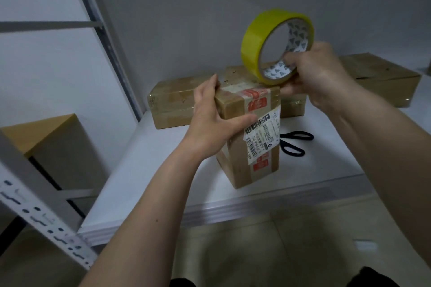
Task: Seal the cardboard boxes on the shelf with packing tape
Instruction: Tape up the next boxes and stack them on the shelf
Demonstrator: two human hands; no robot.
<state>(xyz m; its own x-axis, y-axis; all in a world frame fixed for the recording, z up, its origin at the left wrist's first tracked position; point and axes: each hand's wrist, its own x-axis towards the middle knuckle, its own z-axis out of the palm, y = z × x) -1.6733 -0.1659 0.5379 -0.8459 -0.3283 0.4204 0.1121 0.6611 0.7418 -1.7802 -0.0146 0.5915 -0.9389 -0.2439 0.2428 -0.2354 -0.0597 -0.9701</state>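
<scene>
Tape just getting started on the front box

The box is steadied by the left hand; the tape roll is gripped by the right hand at its top edge, scissors unused below, two more boxes behind.

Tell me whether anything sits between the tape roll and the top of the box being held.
Nothing visible does. The right hand holds the tape roll right at the top edge of the upright box, which the left hand steadies. The scissors lie beside it, clear.
</scene>
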